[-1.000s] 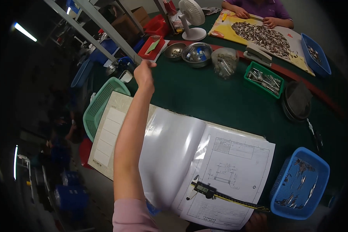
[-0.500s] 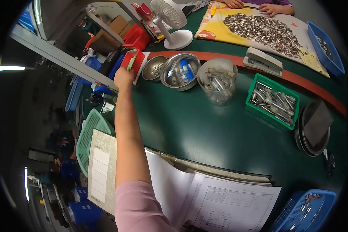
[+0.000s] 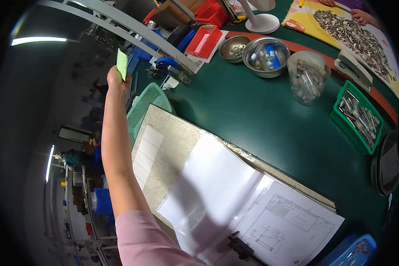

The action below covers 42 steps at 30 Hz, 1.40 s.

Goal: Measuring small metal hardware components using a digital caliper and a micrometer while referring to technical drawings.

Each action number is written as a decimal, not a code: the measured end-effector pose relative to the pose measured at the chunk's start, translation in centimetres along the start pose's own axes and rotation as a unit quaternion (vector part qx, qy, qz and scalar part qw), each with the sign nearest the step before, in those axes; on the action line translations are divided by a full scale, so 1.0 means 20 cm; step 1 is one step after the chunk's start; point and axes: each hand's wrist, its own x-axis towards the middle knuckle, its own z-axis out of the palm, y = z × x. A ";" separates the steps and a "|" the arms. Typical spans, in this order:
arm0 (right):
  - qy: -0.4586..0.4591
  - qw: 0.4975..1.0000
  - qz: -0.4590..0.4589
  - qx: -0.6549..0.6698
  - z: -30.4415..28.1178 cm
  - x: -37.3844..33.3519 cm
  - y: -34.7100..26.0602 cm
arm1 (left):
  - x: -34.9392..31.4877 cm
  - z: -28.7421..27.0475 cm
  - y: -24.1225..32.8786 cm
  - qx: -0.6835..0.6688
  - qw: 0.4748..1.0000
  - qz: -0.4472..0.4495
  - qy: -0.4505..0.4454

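My left hand [image 3: 118, 80], at the end of a bare forearm below a pink sleeve, is closed on a light green paper slip [image 3: 122, 64]. It is raised beyond the table's left side, above and left of a pale green mesh basket [image 3: 151, 98]. Below the arm, an open binder [image 3: 175, 126] lies with white pages and a technical drawing [image 3: 281, 221]. A dark caliper [image 3: 241, 246] rests over the drawing and runs off the lower edge. My right hand is not in view.
A red box [image 3: 204, 41], two metal bowls [image 3: 267, 73], a clear tub of tubes [image 3: 309, 82] and a green bin of metal parts [image 3: 360, 117] line the far side. A stapler [image 3: 354, 68] and a fan [image 3: 262, 23] stand behind. Another person's hands [image 3: 361, 17] are beside a pile of small parts [image 3: 357, 40].
My left hand has left the red box with the green slip and moved left, past the table's edge. The view has turned left, and more of the caliper shows.
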 end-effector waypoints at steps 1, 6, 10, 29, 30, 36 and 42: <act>0.001 1.000 0.001 -0.003 0.00 0.01 0.00 | -0.03 -0.02 -0.06 -0.007 1.000 -0.017 -0.002; 0.005 0.999 0.013 -0.034 -0.04 0.06 0.04 | -0.09 -0.10 -0.27 0.127 0.980 -0.112 -0.103; 0.010 0.998 0.023 -0.065 -0.07 0.13 0.06 | -0.01 -0.03 -0.30 0.171 0.964 -0.031 -0.201; 0.016 0.990 0.105 -0.095 -0.22 -0.11 -0.41 | -1.16 -0.26 0.02 -0.273 0.878 -0.124 -0.372; -0.041 0.989 0.143 -0.012 -0.29 -0.08 -0.41 | -1.39 -0.20 -0.08 -0.291 0.823 -0.167 -0.458; 0.193 0.968 0.042 0.152 -0.36 -0.06 -0.43 | -2.64 -0.40 -0.35 -0.184 0.821 -0.280 -0.463; 0.266 0.726 0.038 0.633 -0.40 -0.34 -0.57 | -3.42 -0.30 -0.56 -0.161 0.769 -0.350 -0.510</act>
